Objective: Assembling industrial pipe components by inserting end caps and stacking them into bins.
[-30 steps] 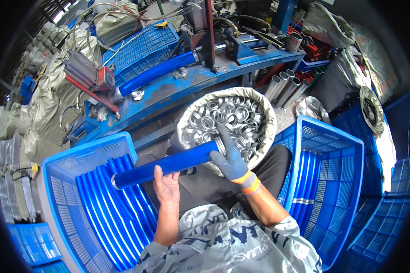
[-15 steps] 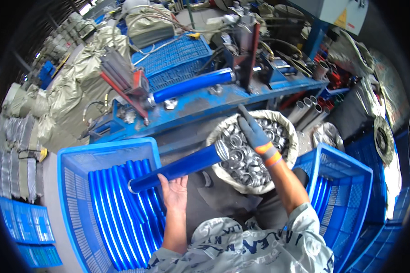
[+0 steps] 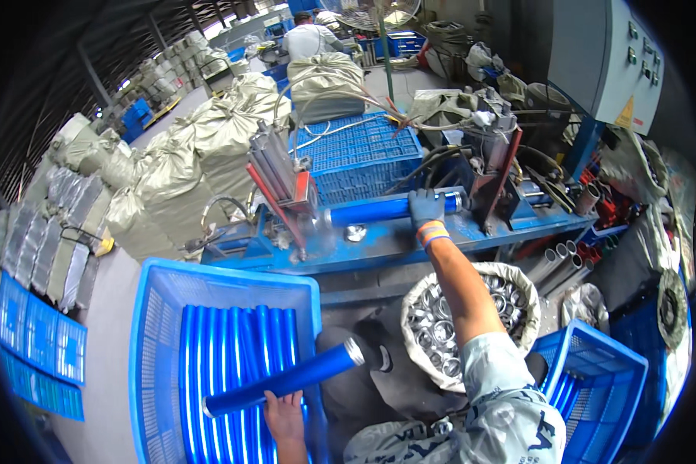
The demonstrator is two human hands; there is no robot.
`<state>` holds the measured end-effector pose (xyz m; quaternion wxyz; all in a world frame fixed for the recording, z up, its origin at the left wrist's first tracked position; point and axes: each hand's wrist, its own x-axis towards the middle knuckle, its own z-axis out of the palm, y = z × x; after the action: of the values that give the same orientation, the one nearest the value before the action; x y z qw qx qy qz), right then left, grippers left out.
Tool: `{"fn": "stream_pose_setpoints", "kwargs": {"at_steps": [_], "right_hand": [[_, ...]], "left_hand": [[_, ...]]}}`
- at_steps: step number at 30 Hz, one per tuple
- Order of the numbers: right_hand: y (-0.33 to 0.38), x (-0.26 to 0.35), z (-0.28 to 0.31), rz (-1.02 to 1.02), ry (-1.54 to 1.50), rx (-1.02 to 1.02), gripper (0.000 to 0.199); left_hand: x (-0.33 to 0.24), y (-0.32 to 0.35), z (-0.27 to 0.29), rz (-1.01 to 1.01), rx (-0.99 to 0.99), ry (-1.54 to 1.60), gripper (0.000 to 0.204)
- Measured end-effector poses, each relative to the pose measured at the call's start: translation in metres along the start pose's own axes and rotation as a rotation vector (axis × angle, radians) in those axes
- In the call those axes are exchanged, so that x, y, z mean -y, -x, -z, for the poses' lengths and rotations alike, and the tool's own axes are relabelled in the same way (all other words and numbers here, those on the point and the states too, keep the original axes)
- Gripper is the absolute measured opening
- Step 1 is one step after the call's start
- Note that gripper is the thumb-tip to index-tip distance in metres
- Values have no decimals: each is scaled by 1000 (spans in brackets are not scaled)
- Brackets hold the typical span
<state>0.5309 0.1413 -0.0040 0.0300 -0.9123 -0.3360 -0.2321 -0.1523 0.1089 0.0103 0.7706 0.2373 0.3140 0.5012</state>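
My bare left hand (image 3: 284, 417) holds a blue tube (image 3: 301, 374) from below, its fingers curled at the underside. Silver rings show at both ends of this tube, which slants over the left blue crate (image 3: 141, 340). Several more blue tubes (image 3: 223, 340) lie side by side in that crate. My gloved right hand (image 3: 427, 209) reaches forward and grips a second blue tube (image 3: 367, 212) from above, near its right end. That tube lies across the blue machine bench (image 3: 340, 254), between two upright fixtures with red bars. The thumb side of the glove is partly hidden.
A white sack (image 3: 530, 309) full of silver metal rings (image 3: 441, 334) stands below my right forearm. Another blue crate (image 3: 611, 379) with tubes is at right. Hoses cross behind the bench near a blue mesh crate (image 3: 356, 158). A person (image 3: 309, 39) sits far back.
My right hand has moved from above the ring sack to the tube on the bench and grasped it. The view has tilted up; my left hand keeps its tube, now lower in view.
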Motion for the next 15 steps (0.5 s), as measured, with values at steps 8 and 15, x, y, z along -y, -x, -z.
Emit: {"fn": "stream_pose_setpoints", "kwargs": {"at_steps": [8, 15], "right_hand": [[139, -48, 182, 161, -889, -420, 82], [394, -234, 202, -691, -1088, -542, 52]], "left_hand": [[45, -28, -22, 92, 152, -134, 57], [275, -125, -291, 332, 425, -182, 65]]}}
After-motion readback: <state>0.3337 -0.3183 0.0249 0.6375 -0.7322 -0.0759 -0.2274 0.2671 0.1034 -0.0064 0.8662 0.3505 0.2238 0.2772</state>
